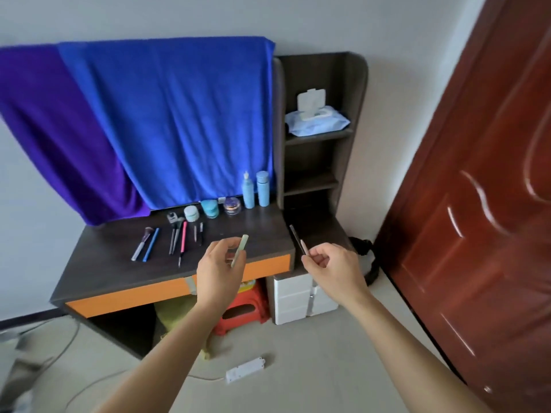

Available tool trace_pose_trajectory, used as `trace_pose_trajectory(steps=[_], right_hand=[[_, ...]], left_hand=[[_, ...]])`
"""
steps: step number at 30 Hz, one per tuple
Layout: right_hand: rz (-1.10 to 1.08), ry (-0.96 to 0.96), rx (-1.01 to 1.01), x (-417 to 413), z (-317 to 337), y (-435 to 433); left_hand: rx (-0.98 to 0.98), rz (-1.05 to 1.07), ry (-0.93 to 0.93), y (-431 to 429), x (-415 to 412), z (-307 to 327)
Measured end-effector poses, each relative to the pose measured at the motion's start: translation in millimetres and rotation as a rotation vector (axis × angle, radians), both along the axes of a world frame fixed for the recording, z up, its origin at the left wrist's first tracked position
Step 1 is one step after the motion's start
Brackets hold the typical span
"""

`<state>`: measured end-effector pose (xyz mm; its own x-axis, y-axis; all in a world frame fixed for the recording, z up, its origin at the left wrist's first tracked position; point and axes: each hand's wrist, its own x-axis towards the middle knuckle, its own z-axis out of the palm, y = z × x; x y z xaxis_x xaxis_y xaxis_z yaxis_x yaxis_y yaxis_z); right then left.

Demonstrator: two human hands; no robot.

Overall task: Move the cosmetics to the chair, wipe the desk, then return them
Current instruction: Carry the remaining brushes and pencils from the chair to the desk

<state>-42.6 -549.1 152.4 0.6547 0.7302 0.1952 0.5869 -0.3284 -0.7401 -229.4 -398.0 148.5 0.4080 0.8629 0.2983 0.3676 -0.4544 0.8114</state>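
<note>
My left hand is raised in front of the desk's front edge, pinching a pale green stick. My right hand holds two thin dark pencils pointing up and away. The dark desk carries several brushes and pens laid side by side on its left half. Along the back stand a white jar, a teal jar, a clear glitter jar and two light blue bottles.
Blue and purple towels hang over the wall behind the desk. A wet-wipe pack lies on the side shelf. Under the desk are a red stool and white drawers. A power strip lies on the floor. A brown door stands at right.
</note>
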Motion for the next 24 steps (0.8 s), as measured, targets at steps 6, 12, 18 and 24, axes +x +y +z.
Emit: trace_pose_trajectory(steps=[6,12,18,24], right_hand=[[0.079,0.057,-0.018,41.2,-24.7,92.6],[0.133,0.202,-0.022,105.4,-42.7,190.6],[0.179,0.27,-0.075,151.8,-50.3,281.8],[0.168,0.382,-0.172,153.4,-88.3,342.8]], left_hand=[[-0.032,0.086,0.029,69.6,26.4,-24.8],[-0.096,0.197,0.102,148.8,83.7,-34.1],[-0.196,0.339,0.092,214.4,116.8,-43.5],[-0.345,0.366,0.122,254.2,117.5,-88.3]])
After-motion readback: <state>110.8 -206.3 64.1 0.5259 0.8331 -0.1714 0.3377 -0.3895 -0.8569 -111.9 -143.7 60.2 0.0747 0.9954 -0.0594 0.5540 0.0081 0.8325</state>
